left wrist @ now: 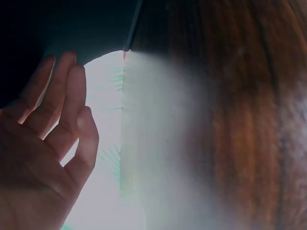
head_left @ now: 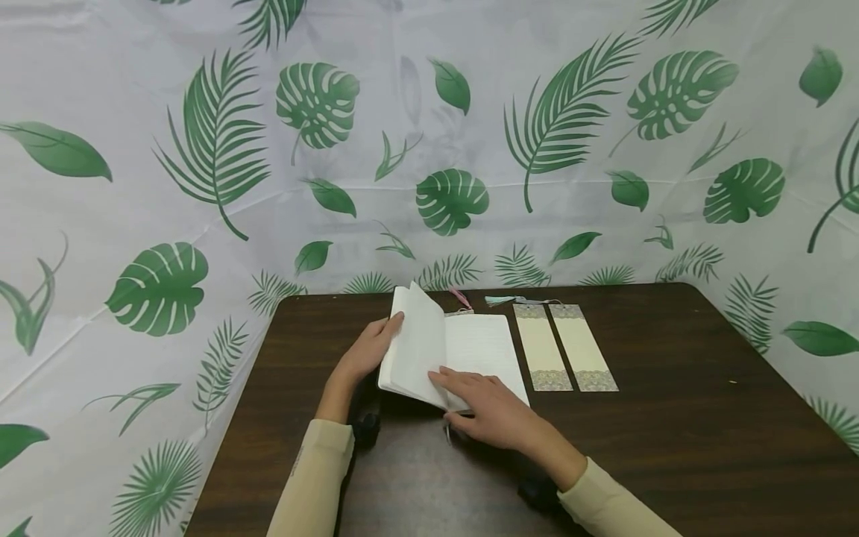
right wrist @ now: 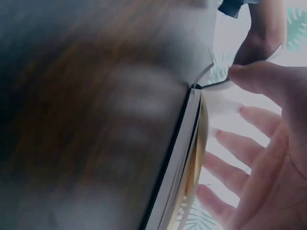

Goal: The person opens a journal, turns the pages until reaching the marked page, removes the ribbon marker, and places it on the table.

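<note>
An open notebook (head_left: pixel 479 350) with white pages lies on the table, its left part lifted and tilted up. My left hand (head_left: pixel 369 347) holds the raised left edge, thumb over the page and fingers behind. In the left wrist view, those fingers (left wrist: pixel 76 96) look nearly straight. Low on the pages near the fold, my right hand (head_left: pixel 493 410) rests with spread, fairly straight fingers. The right wrist view shows its fingertips (right wrist: pixel 204 191) along the notebook's bottom edge (right wrist: pixel 194 129). A thin ribbon (head_left: pixel 448 432) hangs out below the spine.
Two cream bookmarks (head_left: pixel 543 347) with patterned ends lie side by side right of the notebook. A pale blue tassel (head_left: pixel 503 300) is at their top. Behind the notebook a pink tassel (head_left: pixel 460 297) shows. The dark wooden table (head_left: pixel 684 418) meets a leaf-print cloth (head_left: pixel 376 246) at the back.
</note>
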Available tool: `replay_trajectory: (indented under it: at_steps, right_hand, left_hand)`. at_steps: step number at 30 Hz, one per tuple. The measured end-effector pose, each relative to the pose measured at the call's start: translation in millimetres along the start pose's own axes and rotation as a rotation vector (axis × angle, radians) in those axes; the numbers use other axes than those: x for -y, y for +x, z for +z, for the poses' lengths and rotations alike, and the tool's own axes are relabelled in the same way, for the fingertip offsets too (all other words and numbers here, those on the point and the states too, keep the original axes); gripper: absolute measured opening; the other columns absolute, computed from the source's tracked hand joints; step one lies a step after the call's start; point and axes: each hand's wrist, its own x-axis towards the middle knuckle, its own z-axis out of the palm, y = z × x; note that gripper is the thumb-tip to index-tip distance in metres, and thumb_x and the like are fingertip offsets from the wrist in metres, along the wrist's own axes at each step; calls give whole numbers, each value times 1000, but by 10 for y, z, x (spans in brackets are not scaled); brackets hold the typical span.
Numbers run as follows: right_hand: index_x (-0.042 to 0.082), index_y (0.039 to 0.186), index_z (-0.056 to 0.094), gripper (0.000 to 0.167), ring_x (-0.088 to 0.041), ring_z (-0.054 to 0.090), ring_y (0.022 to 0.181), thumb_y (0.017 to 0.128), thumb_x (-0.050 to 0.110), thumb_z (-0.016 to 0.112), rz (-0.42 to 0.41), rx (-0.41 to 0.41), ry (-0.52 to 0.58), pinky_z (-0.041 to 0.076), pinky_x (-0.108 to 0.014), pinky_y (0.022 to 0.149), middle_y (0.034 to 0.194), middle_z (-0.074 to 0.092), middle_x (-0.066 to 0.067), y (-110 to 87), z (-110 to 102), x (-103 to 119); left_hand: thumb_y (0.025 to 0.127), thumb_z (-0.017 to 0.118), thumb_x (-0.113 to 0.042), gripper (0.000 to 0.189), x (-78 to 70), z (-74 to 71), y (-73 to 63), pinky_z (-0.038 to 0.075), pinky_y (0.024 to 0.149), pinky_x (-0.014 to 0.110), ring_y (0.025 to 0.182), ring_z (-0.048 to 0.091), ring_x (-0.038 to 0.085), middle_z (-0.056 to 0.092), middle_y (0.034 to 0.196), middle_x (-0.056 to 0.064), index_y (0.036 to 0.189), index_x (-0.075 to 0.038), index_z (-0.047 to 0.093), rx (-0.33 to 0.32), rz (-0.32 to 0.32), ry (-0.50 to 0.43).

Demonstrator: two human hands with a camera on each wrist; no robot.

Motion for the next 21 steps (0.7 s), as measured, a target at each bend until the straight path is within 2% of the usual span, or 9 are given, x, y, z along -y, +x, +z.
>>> replay_trajectory:
  at_steps: [3,7,10,15,21]
  right_hand:
    - [32,168,39,71,-28,48,154,105,36,70,-12,34,11,43,-63,116,173,41,-1,-13,-38,1]
    - [31,169,38,71,-29,50,153,106,37,70,-13,72,20,45,-60,117,173,41,-3,-25,-73,-26]
    - [25,170,36,75,-29,53,150,105,39,71,17,100,17,48,-55,115,170,46,-4,-36,-91,-60]
    - [10,170,31,84,-32,53,150,104,43,71,90,118,-4,47,-54,117,168,47,-10,-50,-158,-117]
    - [2,163,44,78,-38,44,156,102,40,74,129,164,-33,41,-59,122,170,44,-17,-72,-294,-196]
  left_hand:
    - [113,43,-59,65,-40,8,-2,62,75,37,81,75,20,75,106,15,138,-4,64,8,8,7]
    - [116,45,-39,48,-36,-4,-15,61,72,36,77,73,19,73,102,16,137,0,63,-1,22,23]
    - [116,42,-31,43,-16,-9,-23,60,72,36,75,71,20,71,98,15,134,1,64,-8,21,22]
    - [116,40,-31,44,-4,-10,-27,59,74,37,77,71,21,71,101,16,134,1,64,2,16,7]
    - [116,39,-31,44,-44,-12,-31,59,75,37,78,70,21,71,101,17,134,1,63,9,6,8]
